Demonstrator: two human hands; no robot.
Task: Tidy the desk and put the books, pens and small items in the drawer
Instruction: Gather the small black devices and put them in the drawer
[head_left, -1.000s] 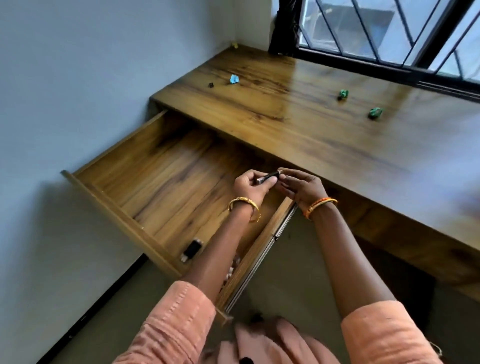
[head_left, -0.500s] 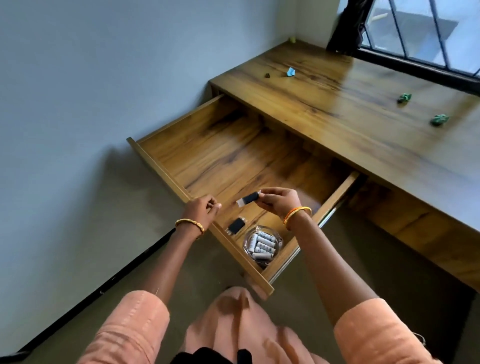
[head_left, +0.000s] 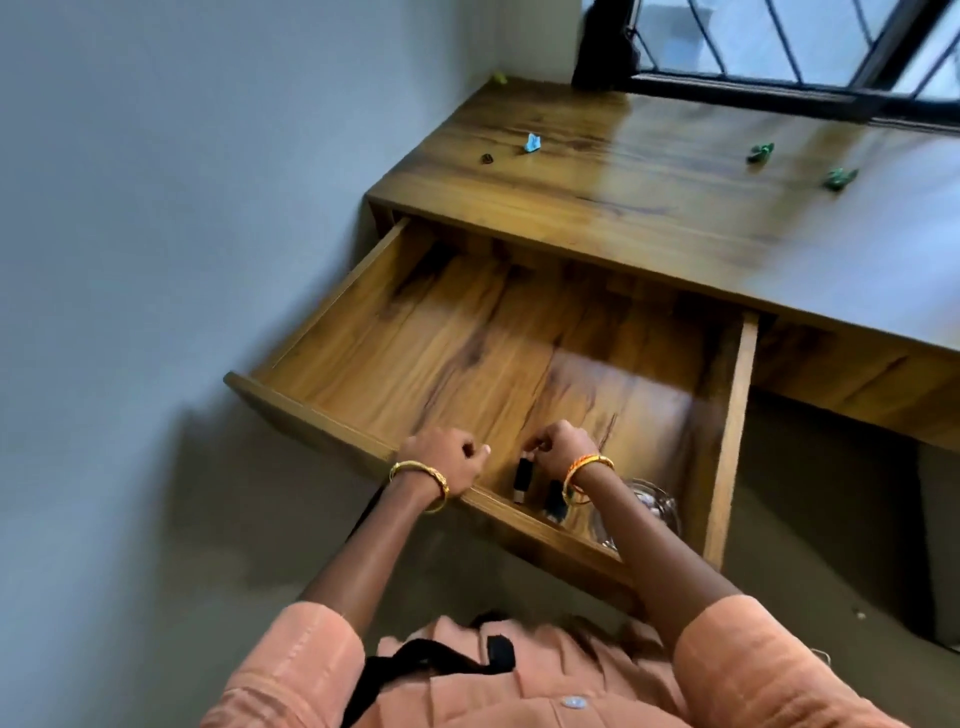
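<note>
Head view: the left hand (head_left: 444, 460), fingers curled and empty, has dropped onto the drawer (head_left: 332, 421) front. The right hand (head_left: 563, 447) has lowered the black stick (head_left: 522, 475), still pinched, inside beside another; desk (head_left: 649, 208) scraps remain.

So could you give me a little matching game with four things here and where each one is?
Things:
1. light blue scrap
2. glass bowl
3. left hand
4. right hand

Places:
A. over the drawer's front edge
B. on the desk top
C. drawer's near right corner
D. inside the drawer, at a small black item

Pairs: 1-B, 2-C, 3-A, 4-D
</note>
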